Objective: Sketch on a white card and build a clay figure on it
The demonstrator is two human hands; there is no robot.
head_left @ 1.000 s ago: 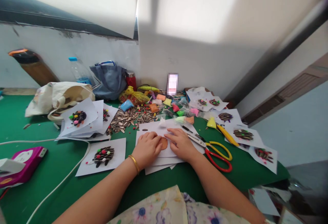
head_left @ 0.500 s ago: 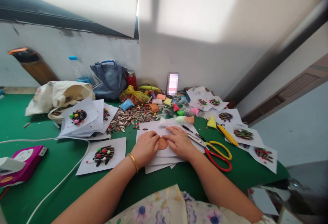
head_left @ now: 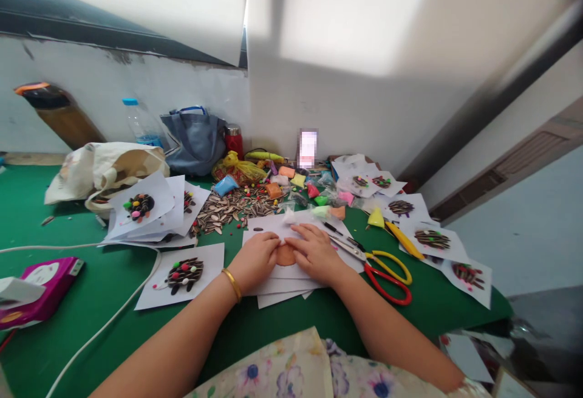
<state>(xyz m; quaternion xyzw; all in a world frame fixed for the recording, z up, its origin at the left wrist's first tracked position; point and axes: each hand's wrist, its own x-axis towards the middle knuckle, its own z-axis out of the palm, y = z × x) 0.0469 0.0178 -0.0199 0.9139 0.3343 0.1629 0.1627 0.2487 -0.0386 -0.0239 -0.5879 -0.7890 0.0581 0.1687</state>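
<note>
A flat orange-brown clay disc [head_left: 286,256] lies on white paper [head_left: 273,285] in front of me. My left hand [head_left: 257,258] rests at the disc's left edge, fingers bent together, thumb near its upper rim. From the right, my right hand [head_left: 314,252] touches the disc's edge with its thumb side, its fingers spread over the paper. Neither hand grips anything that I can see. Scissors [head_left: 364,256] with yellow and red handles lie beside my right hand, near a black pen [head_left: 334,229]. Above the hands is a heap of striped seeds [head_left: 228,208].
Seed-decorated sheets lie left [head_left: 209,258] and right [head_left: 483,264]. Coloured clay packets [head_left: 298,180], a yellow cutter [head_left: 404,241], a cloth bag [head_left: 195,143] and a blurred phone-like screen [head_left: 308,147] are at the back. A white cable [head_left: 113,319] crosses the left side.
Both hands have shifted slightly left. More of the disc shows between them, and it looks a little wider.
</note>
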